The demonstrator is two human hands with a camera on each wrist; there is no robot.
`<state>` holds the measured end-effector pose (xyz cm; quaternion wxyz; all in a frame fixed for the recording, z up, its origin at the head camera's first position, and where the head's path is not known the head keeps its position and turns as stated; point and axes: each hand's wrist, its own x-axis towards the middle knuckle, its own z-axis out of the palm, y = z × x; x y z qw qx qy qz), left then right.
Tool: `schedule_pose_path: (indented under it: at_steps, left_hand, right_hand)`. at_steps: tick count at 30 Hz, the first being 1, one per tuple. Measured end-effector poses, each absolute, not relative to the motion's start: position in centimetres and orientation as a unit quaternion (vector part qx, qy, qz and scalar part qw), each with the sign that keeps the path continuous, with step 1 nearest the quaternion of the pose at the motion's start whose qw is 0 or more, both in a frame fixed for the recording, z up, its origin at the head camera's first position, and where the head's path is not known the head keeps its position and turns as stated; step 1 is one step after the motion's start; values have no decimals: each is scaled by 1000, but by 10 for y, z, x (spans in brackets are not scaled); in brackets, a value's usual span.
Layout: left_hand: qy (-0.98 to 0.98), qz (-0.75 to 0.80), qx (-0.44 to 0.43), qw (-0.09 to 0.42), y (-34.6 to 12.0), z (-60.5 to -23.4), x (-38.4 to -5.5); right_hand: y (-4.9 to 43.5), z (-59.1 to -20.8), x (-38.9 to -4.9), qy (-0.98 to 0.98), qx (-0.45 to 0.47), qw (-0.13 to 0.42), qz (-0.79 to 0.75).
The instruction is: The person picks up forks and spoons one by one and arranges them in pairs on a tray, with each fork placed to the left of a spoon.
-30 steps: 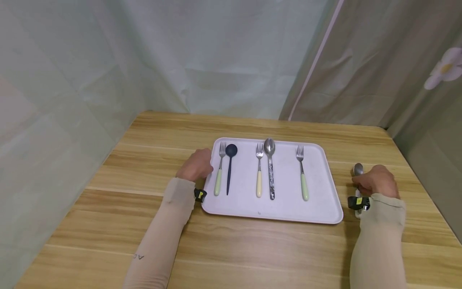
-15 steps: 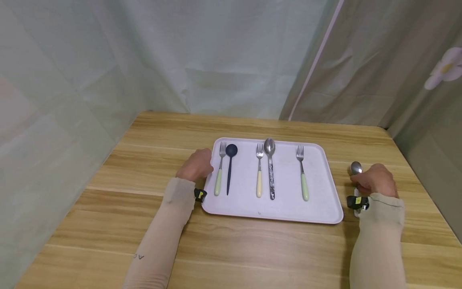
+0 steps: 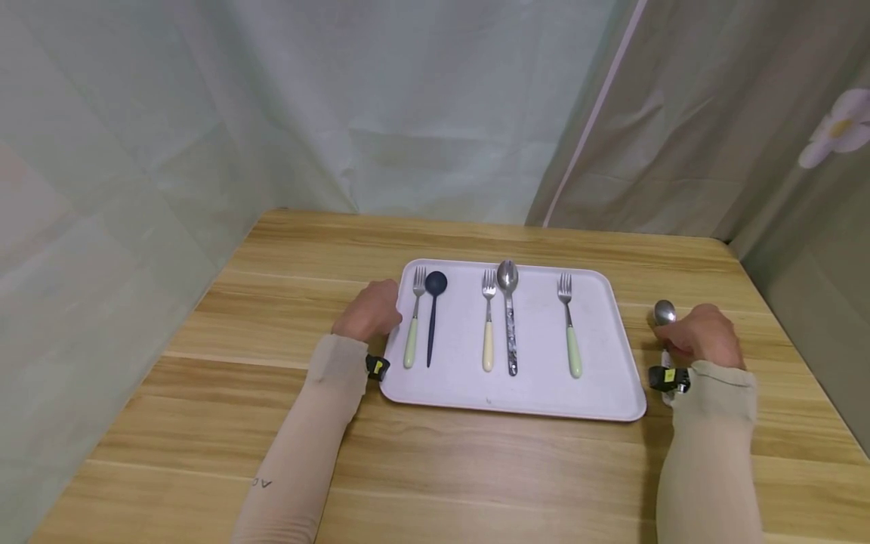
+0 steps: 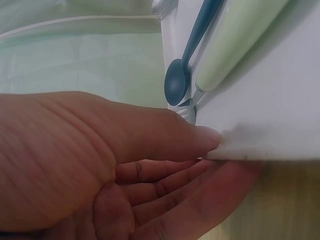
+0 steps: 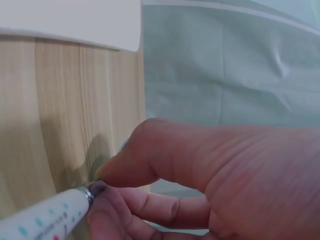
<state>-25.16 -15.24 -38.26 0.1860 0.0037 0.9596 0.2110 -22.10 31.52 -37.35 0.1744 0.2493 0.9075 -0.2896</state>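
My left hand (image 3: 369,311) pinches the left rim of the white tray (image 3: 544,393), its thumb on top and the fingers underneath in the left wrist view. To the right of the tray, my right hand (image 3: 707,336) pinches a spoon (image 3: 664,312) by its neck between thumb and fingers. The right wrist view shows its white handle (image 5: 47,220) with blue and pink marks; the hand hides part of the neck. On the tray lie a green-handled fork (image 3: 411,340), a dark blue spoon (image 3: 436,284), a cream-handled fork (image 3: 488,344), a large marbled-handled spoon (image 3: 511,332) and another green-handled fork (image 3: 574,351).
A wooden table (image 3: 530,468) carries the tray. Pale curtains (image 3: 435,136) hang behind and at both sides, and the one on the right bears a flower print (image 3: 839,128). Table surface lies between the tray and my right hand.
My right hand has shifted slightly left and away from me, carrying the spoon nearer the tray. The left hand, the tray and the cutlery on it have stayed in place.
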Motion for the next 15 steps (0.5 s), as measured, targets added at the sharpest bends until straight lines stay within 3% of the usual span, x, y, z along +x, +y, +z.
schedule_pose_path:
  at_steps: [15]
  left_hand:
    - [961, 214, 8, 173, -153, -384, -252]
  right_hand:
    - [307, -371, -227, 905, 261, 185, -280]
